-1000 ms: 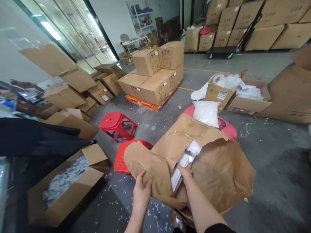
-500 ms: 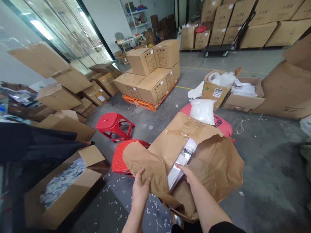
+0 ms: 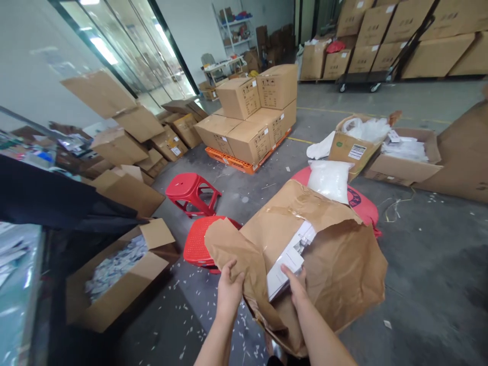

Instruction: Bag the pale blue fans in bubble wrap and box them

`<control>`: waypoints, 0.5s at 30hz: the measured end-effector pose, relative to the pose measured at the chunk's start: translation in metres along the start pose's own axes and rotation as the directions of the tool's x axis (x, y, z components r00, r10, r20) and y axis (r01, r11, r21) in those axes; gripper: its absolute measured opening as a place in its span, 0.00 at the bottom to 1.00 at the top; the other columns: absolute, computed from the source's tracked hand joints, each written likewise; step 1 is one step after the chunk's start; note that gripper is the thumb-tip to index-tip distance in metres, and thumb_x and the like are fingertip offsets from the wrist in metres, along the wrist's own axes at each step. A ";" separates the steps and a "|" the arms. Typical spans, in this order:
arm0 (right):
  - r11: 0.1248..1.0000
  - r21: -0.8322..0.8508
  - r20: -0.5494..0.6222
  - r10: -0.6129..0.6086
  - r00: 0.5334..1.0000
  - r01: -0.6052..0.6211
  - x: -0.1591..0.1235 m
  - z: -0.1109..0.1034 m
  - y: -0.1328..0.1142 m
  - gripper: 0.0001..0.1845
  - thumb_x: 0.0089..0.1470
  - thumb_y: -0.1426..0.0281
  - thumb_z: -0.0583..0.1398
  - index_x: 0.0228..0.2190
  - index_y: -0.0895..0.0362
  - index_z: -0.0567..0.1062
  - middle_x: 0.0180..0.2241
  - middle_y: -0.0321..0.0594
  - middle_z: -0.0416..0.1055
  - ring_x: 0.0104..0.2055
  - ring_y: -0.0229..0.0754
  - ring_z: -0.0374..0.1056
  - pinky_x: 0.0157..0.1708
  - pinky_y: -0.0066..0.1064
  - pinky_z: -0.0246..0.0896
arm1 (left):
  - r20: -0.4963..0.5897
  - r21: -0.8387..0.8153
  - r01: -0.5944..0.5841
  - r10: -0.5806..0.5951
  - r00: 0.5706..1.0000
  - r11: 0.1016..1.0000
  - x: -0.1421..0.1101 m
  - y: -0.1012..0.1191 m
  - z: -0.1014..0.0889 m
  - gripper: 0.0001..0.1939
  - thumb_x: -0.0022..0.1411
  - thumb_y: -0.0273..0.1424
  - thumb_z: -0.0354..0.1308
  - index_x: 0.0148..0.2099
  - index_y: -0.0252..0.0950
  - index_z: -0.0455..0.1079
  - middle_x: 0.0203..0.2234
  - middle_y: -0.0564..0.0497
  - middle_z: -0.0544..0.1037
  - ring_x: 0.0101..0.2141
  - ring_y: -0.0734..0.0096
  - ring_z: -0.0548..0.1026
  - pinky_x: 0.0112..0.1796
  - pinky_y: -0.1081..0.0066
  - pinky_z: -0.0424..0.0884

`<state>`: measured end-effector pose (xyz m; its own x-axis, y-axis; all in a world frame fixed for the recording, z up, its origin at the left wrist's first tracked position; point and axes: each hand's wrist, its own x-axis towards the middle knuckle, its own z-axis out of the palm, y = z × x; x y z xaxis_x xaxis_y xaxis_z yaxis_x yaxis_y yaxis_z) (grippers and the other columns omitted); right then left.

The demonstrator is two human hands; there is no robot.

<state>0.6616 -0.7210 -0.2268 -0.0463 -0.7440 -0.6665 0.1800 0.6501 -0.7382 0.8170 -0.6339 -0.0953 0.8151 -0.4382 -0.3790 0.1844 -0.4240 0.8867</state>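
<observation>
A large sheet of brown wrapping paper [image 3: 343,274], torn open along a slit, lies over a bundle in front of me. White folded cartons or flat sheets [image 3: 280,274] show through the opening; their exact kind is unclear. My left hand [image 3: 230,290] grips the paper's left edge between thumb and fingers. With my right hand [image 3: 296,285] I grip a small white box [image 3: 293,260] lifted at the opening, thumb on top and the other fingers partly hidden. Under the paper's left corner is a red stool [image 3: 196,241].
A second red stool [image 3: 190,193] stands beyond. On the left, an open carton [image 3: 125,292] holds many small packets, beside dark cloth [image 3: 57,198]. A white plastic bag [image 3: 330,179] rests on a pink sack [image 3: 366,206]. Stacked cartons [image 3: 247,142] sit on an orange pallet [image 3: 232,161].
My right hand has raised a small white box out of the row in the opening. My left hand keeps its grip on the paper. The view has shifted slightly.
</observation>
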 end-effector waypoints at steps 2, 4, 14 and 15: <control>1.000 0.029 -0.017 -0.003 1.000 0.003 -0.004 -0.011 -0.008 0.58 0.21 0.57 0.73 0.54 0.57 0.56 0.46 0.48 0.73 0.46 0.53 0.71 0.45 0.38 0.69 | 0.012 -0.062 0.070 -0.070 0.997 0.996 -0.002 0.005 -0.003 0.26 0.47 0.24 0.64 0.50 0.35 0.65 0.38 0.47 0.78 0.38 0.67 0.78 0.42 0.68 0.73; 0.998 0.056 -0.037 -0.004 0.999 0.006 -0.008 -0.027 -0.015 0.57 0.21 0.56 0.73 0.53 0.56 0.57 0.46 0.47 0.73 0.47 0.54 0.71 0.43 0.39 0.70 | 0.001 -0.094 0.125 -0.125 0.992 0.988 -0.004 0.009 -0.007 0.25 0.49 0.22 0.63 0.50 0.34 0.65 0.35 0.48 0.78 0.34 0.69 0.78 0.39 0.69 0.74; 0.997 0.063 -0.024 -0.049 0.999 0.051 -0.020 -0.135 -0.063 0.39 0.26 0.60 0.72 0.44 0.48 0.69 0.39 0.39 0.77 0.43 0.59 0.73 0.38 0.47 0.73 | -0.059 0.032 0.155 -0.153 0.986 0.987 -0.007 0.019 0.007 0.18 0.53 0.22 0.59 0.48 0.32 0.66 0.34 0.46 0.78 0.36 0.65 0.78 0.42 0.64 0.73; 0.997 0.050 -0.006 -0.061 0.998 0.061 -0.020 -0.148 -0.074 0.37 0.25 0.61 0.72 0.42 0.49 0.70 0.37 0.39 0.77 0.42 0.60 0.73 0.38 0.48 0.73 | -0.067 0.090 0.134 -0.128 0.990 0.987 -0.010 0.024 0.007 0.17 0.52 0.24 0.60 0.46 0.33 0.67 0.35 0.45 0.78 0.40 0.62 0.77 0.45 0.61 0.71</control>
<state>0.5036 -0.7319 -0.1743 -0.0636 -0.7814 -0.6207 0.2259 0.5946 -0.7717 0.8091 -0.6451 -0.0719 0.8197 -0.3263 -0.4707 0.2416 -0.5481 0.8007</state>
